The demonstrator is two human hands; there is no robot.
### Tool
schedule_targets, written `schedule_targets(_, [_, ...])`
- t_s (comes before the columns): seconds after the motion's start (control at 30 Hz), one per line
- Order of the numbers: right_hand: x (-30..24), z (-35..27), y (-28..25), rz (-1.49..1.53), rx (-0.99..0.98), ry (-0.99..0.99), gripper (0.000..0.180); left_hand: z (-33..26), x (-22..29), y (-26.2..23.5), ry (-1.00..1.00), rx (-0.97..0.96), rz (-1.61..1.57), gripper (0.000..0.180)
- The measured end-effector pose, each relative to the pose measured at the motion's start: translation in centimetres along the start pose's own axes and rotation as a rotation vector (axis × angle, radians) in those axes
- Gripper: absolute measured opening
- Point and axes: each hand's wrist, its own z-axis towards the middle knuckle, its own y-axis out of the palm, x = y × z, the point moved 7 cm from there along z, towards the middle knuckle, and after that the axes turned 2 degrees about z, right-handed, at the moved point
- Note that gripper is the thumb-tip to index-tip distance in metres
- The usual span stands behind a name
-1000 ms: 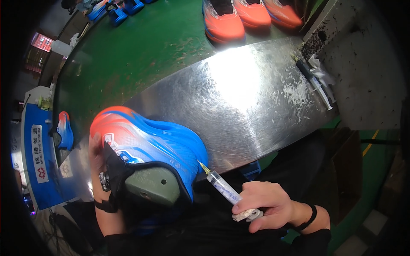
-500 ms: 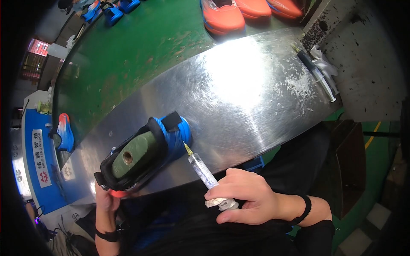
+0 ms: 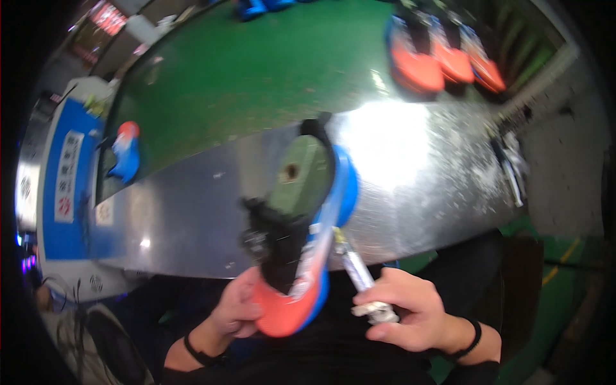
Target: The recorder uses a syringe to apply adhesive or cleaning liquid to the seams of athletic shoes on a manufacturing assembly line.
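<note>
My left hand grips the toe of an orange, white and blue sports shoe, holding it tilted in front of me, heel away. Inside the shoe sits a green shoe last with a round hole in its top; the black upper and laces are blurred. In my right hand is a clear syringe with a yellowish needle hub, the fingers closed around its rear end and a crumpled white wad. The needle end lies close against the shoe's blue sole side; whether it touches, I cannot tell.
A shiny metal plate lies before me, with a green surface beyond. Three orange shoes stand at the back right, and one more shoe at the left. A dark syringe lies by the grey wall at right.
The shoe has swung round and moved right, its orange toe now toward me. My left hand came along with it; the syringe moved right, its needle end now beside the sole.
</note>
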Motion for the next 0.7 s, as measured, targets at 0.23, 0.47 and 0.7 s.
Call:
schedule_targets(0.23, [-2.2,0.0,0.2,0.039,0.002,0.182,0.042,1.7,-1.4,3.6,-0.057,-0.226,-0.193,0.082])
schedule_targets(0.47, [-4.9,-2.0,-1.2,-0.070,-0.113,0.174,0.036,3.2,-2.4,5.8,-0.176,-0.320,-0.266,0.072])
schedule_targets(0.7, [-8.0,-3.4,-1.8,-0.147,-0.115,0.087,0.026,4.8,-4.0,7.0,-0.258,-0.347,-0.320,0.062])
